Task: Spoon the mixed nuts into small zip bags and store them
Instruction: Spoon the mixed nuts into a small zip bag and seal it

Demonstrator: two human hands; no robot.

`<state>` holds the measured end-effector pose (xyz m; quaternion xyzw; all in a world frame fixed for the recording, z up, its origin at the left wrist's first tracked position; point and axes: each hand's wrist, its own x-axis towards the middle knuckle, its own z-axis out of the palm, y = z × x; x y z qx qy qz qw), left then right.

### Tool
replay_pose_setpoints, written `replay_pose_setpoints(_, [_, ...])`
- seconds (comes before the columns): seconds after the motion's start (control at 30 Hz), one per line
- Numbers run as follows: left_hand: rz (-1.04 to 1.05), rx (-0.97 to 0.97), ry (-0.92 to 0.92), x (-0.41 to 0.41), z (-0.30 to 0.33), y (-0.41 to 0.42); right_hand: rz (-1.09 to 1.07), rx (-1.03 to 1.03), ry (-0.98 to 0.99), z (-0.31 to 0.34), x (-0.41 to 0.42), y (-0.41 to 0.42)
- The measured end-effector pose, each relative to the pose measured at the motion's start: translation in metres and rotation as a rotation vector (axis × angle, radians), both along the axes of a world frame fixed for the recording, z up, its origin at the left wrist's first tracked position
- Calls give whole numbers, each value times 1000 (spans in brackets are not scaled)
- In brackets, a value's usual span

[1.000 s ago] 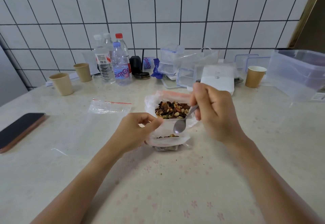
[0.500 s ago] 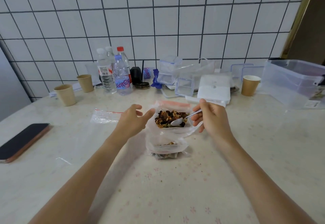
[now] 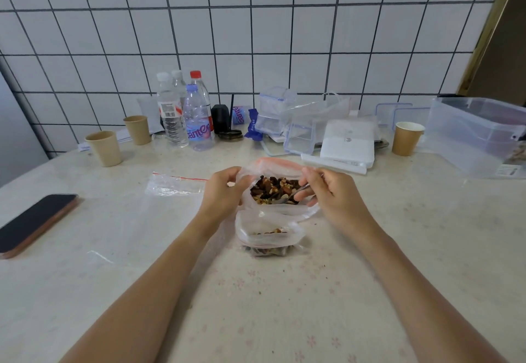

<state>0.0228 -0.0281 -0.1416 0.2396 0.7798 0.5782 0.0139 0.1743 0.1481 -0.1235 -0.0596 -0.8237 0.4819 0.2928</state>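
Left hand [image 3: 220, 192] held a closed grip on the left rim of the large nut bag [image 3: 274, 167], keeping its mouth spread; right hand [image 3: 331, 193] held a pinching grip on the spoon [image 3: 293, 194], bowl down among the mixed nuts [image 3: 274, 190]. Large bag stood at counter [image 3: 284, 305] centre. A small zip bag [image 3: 269, 237], partly filled, lay just in front of it; an empty zip bag [image 3: 175, 184] lay flat to the left.

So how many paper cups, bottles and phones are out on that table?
Paper cups: 3
Bottles: 4
Phones: 1
Total: 8
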Motion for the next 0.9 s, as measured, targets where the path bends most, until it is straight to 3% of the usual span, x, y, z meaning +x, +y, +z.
replay_pose_setpoints(0.4, [-66, 71, -19, 5, -2, 1, 40, -234, -120, -12, -8, -9])
replay_pose_setpoints(0.53, [-78, 60, 3, 5, 0, 1, 44, -401, -171, -11, -9, -7])
replay_pose_setpoints(0.63, [-76, 69, 1, 5, -1, 1, 47, -552, -182, -10, -8, -7])
replay_pose_setpoints(0.9, [-66, 114, -50, 4, -1, 3, 25, -688, -171, -7, -7, -8])
